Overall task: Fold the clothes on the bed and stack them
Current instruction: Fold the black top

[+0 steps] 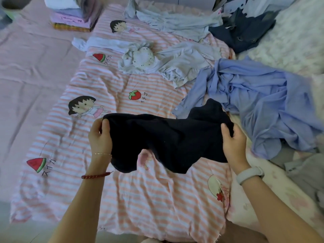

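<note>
While both hands are up over the striped sheet, a black garment hangs stretched between them. Left hand: fingers curled, pinching the garment's left corner, thumb on top. Right hand: same grip on the right corner, fingers wrapped into the fabric. Garment sags below both hands; can't tell if its lower edge touches the sheet. Just beyond the right hand, partly behind the garment's raised edge: crumpled blue shirt, unfolded. Farther out past it: pale grey clothes in a loose heap, then a dark navy item. Far beyond the left hand, well apart: folded stack in purple and white layers. Left wrist has a red bead bracelet, right wrist a white band.
</note>
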Demonstrator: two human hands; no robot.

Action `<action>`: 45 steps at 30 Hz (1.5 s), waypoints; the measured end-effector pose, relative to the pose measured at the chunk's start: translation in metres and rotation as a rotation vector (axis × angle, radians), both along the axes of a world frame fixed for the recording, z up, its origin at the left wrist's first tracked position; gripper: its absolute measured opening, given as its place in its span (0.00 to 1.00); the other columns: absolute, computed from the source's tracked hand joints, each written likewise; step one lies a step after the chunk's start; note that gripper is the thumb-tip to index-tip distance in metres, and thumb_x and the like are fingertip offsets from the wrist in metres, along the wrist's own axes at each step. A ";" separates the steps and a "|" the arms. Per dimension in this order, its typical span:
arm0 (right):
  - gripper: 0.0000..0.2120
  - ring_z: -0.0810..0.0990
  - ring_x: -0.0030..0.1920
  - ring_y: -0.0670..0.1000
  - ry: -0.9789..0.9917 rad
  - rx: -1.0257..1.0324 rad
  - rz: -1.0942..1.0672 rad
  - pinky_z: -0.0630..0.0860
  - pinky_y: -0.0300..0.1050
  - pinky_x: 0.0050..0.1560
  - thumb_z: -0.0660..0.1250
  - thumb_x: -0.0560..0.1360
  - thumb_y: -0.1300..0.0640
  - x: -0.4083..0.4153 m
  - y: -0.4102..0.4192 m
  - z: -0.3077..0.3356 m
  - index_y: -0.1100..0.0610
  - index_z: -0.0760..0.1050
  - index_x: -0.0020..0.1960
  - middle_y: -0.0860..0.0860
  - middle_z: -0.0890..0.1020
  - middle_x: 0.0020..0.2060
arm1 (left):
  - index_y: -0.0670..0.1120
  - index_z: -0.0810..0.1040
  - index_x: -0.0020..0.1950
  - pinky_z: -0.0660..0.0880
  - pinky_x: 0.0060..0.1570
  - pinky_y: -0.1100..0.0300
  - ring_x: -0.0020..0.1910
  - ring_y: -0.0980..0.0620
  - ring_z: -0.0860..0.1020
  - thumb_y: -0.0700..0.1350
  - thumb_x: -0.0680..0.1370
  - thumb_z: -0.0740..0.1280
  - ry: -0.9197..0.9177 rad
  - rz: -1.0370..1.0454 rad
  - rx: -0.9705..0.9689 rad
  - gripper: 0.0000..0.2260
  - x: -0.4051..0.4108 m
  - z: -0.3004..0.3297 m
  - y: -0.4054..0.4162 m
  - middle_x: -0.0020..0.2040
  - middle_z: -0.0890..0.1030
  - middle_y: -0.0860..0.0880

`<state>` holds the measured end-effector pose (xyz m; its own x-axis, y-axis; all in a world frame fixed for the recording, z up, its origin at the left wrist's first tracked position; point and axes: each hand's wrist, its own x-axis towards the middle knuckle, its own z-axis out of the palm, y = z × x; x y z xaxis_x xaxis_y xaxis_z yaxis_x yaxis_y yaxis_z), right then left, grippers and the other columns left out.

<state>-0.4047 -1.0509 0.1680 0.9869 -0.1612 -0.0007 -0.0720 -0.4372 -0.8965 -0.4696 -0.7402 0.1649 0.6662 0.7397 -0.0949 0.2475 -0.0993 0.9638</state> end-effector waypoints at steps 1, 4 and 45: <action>0.07 0.72 0.38 0.36 -0.086 -0.006 -0.040 0.68 0.29 0.44 0.60 0.79 0.61 0.005 -0.001 0.008 0.64 0.74 0.51 0.48 0.76 0.38 | 0.44 0.73 0.48 0.69 0.39 0.74 0.39 0.62 0.72 0.39 0.81 0.57 -0.037 -0.010 0.013 0.06 0.005 0.007 0.001 0.39 0.73 0.55; 0.11 0.71 0.42 0.38 -0.284 -0.118 -0.036 0.67 0.26 0.46 0.58 0.79 0.60 0.008 -0.007 0.016 0.67 0.74 0.54 0.48 0.75 0.43 | 0.49 0.73 0.45 0.70 0.45 0.70 0.41 0.63 0.73 0.36 0.80 0.58 -0.113 -0.054 -0.047 0.10 0.014 0.016 0.000 0.43 0.74 0.55; 0.13 0.78 0.54 0.53 0.816 0.024 0.021 0.72 0.42 0.50 0.65 0.76 0.57 -0.099 -0.016 -0.096 0.56 0.72 0.60 0.51 0.80 0.51 | 0.52 0.53 0.76 0.50 0.69 0.36 0.75 0.39 0.50 0.54 0.74 0.67 0.703 -0.918 1.023 0.35 -0.002 -0.098 -0.096 0.76 0.54 0.44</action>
